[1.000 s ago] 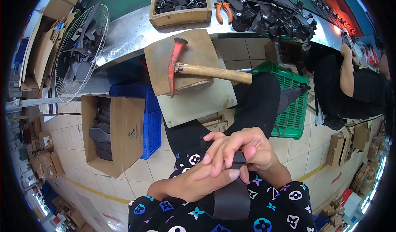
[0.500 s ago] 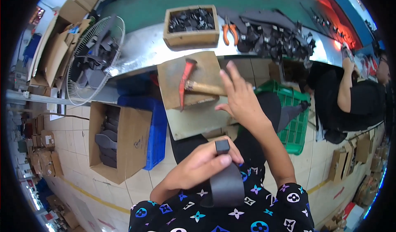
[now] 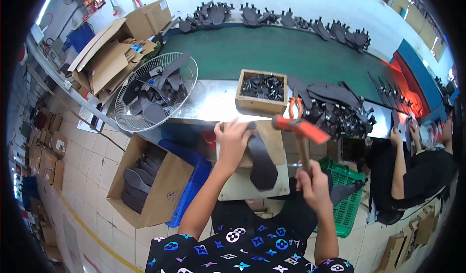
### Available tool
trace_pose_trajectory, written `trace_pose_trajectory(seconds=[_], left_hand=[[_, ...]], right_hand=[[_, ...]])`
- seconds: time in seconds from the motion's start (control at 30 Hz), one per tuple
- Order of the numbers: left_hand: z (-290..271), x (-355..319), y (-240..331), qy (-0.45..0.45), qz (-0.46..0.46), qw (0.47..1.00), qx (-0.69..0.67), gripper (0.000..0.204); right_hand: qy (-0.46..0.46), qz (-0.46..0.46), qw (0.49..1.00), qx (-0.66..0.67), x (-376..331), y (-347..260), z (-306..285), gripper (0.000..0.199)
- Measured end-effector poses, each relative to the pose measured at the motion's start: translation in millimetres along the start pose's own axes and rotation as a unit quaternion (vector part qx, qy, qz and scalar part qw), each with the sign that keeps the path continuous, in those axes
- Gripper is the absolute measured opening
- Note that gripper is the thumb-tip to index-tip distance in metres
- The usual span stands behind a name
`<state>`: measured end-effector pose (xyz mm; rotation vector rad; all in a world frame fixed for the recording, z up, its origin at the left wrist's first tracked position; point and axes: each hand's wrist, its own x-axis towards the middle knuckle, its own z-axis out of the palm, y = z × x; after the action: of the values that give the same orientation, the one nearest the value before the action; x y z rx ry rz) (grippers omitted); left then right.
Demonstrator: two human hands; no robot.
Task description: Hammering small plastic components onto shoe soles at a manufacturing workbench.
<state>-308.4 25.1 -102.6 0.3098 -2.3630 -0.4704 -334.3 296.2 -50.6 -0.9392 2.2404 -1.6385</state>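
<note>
A dark grey insole-shaped piece (image 3: 262, 162) lies over a wooden block (image 3: 273, 136) in front of me, its narrow end away from me. Near that end, beside the small black part there, my left hand (image 3: 232, 142) holds the piece down with bent fingers. My right hand (image 3: 314, 185) is closed around the wooden handle of a hammer (image 3: 302, 149). Its red head is raised above the block's right side, apart from the piece. The block rests on a pale board (image 3: 230, 188) over my lap. My left fingertips are partly blurred.
A wooden box (image 3: 259, 104) of small black parts, orange-handled pliers (image 3: 295, 107) and a heap of dark pieces (image 3: 335, 110) lie on the bench. Left are a wire basket (image 3: 119, 109) and a cardboard box (image 3: 162, 193); right, a green crate (image 3: 345, 214) and a co-worker (image 3: 410, 171).
My right hand has taken the hammer off the block and raised it. My left hand has brought the insole-shaped piece from near my body onto the block. The view has tilted up.
</note>
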Motion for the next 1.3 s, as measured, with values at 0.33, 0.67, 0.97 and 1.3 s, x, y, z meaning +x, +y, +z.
trace_pose_trajectory(seconds=[0.33, 0.67, 0.97, 1.3], left_hand=[[-3.1, -14.0, -12.7, -0.172, -0.089, 0.981, 0.026, 0.061], [-2.5, -19.3, -26.2, -0.217, -0.096, 0.971, -0.019, 0.068], [-2.2, -12.5, -26.3, -0.185, -0.042, 0.982, -0.021, 0.057], [-107.8, -58.2, 94.5, -0.281, -0.038, 0.827, -0.485, 0.026]], right_hand=[[0.147, -0.230, 0.962, 0.012, -2.5, -89.7, -4.0, 0.031], [0.195, -0.199, 0.960, -0.027, 11.2, -87.9, -10.8, 0.021], [0.083, -0.121, 0.970, -0.193, 20.7, -60.4, 8.3, 0.010], [-0.018, -0.189, 0.906, -0.379, 47.9, 3.6, 22.2, 0.039]])
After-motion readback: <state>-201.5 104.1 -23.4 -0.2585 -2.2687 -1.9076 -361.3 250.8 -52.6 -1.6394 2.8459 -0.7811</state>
